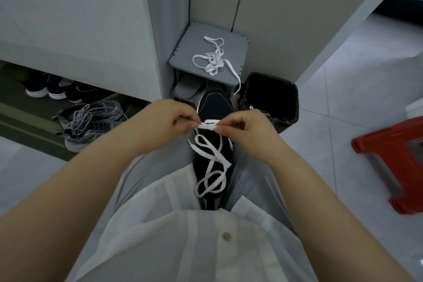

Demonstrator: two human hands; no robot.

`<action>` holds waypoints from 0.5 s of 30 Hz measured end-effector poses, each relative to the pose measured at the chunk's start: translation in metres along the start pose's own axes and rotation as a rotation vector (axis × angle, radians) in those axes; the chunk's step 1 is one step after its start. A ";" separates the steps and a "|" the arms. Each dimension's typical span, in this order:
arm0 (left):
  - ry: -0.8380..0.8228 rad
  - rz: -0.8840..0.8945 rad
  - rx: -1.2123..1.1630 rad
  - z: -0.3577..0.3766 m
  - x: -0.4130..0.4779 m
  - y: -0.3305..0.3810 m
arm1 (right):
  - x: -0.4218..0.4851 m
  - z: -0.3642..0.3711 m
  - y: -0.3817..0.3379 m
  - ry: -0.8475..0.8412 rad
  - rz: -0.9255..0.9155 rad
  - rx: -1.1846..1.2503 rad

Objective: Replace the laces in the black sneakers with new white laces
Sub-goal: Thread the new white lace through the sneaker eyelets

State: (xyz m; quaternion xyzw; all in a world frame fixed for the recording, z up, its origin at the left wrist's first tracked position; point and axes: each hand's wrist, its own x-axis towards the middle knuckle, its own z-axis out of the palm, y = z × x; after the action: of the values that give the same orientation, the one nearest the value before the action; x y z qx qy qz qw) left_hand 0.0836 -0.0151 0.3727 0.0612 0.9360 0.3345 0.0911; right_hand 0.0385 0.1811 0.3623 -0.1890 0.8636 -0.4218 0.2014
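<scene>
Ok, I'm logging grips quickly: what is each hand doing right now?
Left hand: pinching the white lace over the black sneaker.
Right hand: pinching the same white lace.

The black sneaker [214, 108] is showing thin white trim lines, and the white lace [211, 160] is standing out against it. A second white lace [211, 59] is contrasting with the grey shoe-rack top [185, 53]. A black bin liner [272, 89] is showing beside them. A red stool [393, 160] is glowing against the pale grey tiled floor [343, 110]. The grey sneakers [91, 121] are carrying grey laces, and the shirt [183, 236] is showing plain white.
</scene>
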 end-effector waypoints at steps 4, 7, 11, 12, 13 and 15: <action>-0.011 -0.059 0.058 0.008 -0.003 -0.004 | 0.001 0.020 -0.003 -0.023 0.045 0.087; -0.015 -0.045 -0.042 0.017 0.000 0.000 | 0.005 0.032 -0.009 0.082 0.048 0.134; -0.010 -0.075 -0.116 0.022 0.003 -0.002 | 0.010 0.034 -0.007 0.160 0.091 0.202; 0.000 -0.079 -0.095 0.024 0.005 -0.004 | 0.010 0.035 -0.008 0.137 0.086 0.258; 0.014 -0.083 -0.080 0.025 0.005 -0.005 | 0.009 0.036 -0.009 0.117 0.084 0.318; 0.065 -0.085 -0.114 0.026 0.006 -0.005 | 0.010 0.035 -0.011 0.107 0.102 0.430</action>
State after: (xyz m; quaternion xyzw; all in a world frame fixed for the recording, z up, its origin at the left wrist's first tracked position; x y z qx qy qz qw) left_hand 0.0831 -0.0014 0.3488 0.0051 0.9196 0.3849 0.0783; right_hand 0.0501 0.1466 0.3498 -0.0751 0.7719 -0.5947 0.2121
